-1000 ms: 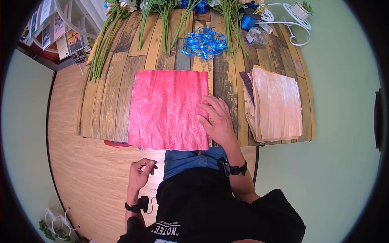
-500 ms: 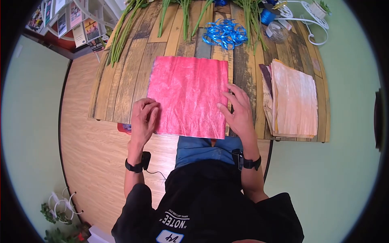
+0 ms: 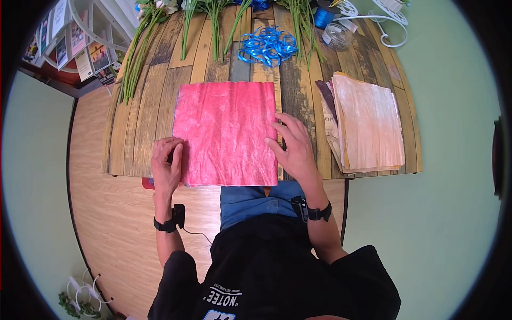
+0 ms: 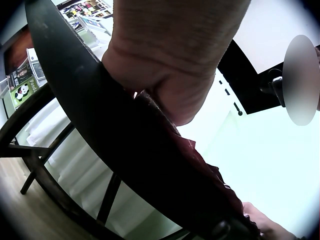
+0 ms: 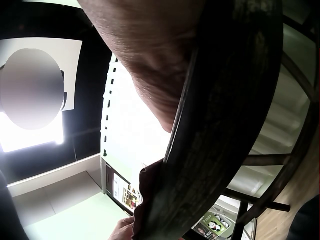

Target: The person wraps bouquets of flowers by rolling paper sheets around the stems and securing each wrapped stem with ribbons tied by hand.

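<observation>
A crinkled pink sheet of wrapping paper [image 3: 229, 130] lies on the wooden table [image 3: 144, 128], its near edge reaching the table's front edge. At its lower left edge is my left hand [image 3: 166, 162], fingers bent and thumb beside them; I cannot tell what lies between the fingertips. My right hand [image 3: 296, 152] rests at the right edge of the paper with fingers loosely spread, fingertips touching the margin. In the left wrist view the hand [image 4: 170, 75] shows from the heel side, its fingers hidden behind the table edge. The right wrist view likewise hides the fingers.
A stack of pale pink and brown papers [image 3: 370, 125] lies at the right. Curled blue ribbon [image 3: 266, 47] sits behind the pink sheet. Bunches of flower stems [image 3: 136, 66] line the back, with a blue ribbon spool [image 3: 323, 17] and a roll of silvery mesh [image 3: 337, 36] at back right.
My left hand has come up from in front of the table to the left edge of the pink paper. My right hand stays at the right edge. The head view has shifted.
</observation>
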Action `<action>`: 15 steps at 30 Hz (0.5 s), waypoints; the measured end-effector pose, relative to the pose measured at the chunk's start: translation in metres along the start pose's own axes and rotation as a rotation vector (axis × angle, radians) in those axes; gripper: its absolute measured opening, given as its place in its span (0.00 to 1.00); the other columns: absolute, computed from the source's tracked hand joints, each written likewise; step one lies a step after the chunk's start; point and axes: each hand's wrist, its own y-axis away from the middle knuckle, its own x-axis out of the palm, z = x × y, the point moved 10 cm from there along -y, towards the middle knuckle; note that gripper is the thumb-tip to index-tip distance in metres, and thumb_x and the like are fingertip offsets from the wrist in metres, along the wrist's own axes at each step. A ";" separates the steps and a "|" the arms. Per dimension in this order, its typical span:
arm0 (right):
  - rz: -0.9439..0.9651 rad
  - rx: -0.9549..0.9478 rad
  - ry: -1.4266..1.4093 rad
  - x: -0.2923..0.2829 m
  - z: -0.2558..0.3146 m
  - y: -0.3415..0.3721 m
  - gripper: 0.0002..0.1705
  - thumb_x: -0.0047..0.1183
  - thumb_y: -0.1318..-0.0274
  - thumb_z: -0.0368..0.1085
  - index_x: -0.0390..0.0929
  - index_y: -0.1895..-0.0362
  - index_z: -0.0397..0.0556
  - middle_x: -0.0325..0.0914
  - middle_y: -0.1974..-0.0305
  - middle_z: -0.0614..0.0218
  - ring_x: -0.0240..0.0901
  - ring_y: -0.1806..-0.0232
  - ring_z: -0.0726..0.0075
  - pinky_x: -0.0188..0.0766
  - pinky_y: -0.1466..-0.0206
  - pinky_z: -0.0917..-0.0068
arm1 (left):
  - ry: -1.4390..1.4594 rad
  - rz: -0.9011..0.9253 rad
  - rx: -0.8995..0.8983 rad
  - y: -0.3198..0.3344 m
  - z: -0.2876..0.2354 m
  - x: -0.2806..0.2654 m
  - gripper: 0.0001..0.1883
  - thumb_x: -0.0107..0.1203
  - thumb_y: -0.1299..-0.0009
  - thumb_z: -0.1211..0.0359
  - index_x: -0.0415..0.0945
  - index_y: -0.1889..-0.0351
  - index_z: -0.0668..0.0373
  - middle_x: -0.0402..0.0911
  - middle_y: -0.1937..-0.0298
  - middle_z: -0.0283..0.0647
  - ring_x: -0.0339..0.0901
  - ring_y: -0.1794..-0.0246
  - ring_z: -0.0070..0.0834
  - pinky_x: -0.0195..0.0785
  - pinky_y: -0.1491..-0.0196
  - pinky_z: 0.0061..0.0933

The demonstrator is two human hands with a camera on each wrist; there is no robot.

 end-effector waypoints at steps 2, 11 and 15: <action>-0.020 0.013 0.002 -0.001 -0.002 0.001 0.21 0.64 0.45 0.36 0.79 0.49 0.39 0.73 0.40 0.53 0.68 0.37 0.45 0.64 0.33 0.55 | 0.007 0.003 0.003 -0.003 0.001 0.001 0.06 0.58 0.27 0.73 0.82 0.57 0.64 0.82 0.56 0.43 0.77 0.52 0.38 0.69 0.47 0.34; -0.101 0.050 -0.079 -0.010 -0.005 0.002 0.16 0.60 0.45 0.27 0.79 0.51 0.38 0.74 0.43 0.54 0.73 0.46 0.48 0.71 0.41 0.59 | 0.145 -0.031 -0.068 -0.014 0.018 -0.003 0.07 0.57 0.26 0.72 0.82 0.55 0.65 0.82 0.54 0.44 0.78 0.52 0.34 0.69 0.45 0.30; -0.161 0.074 -0.111 -0.015 -0.009 0.003 0.15 0.53 0.45 0.18 0.80 0.52 0.37 0.75 0.46 0.55 0.74 0.49 0.50 0.73 0.45 0.62 | 0.263 -0.090 -0.132 -0.011 0.037 -0.005 0.07 0.55 0.25 0.74 0.82 0.54 0.67 0.81 0.54 0.42 0.77 0.51 0.29 0.68 0.45 0.27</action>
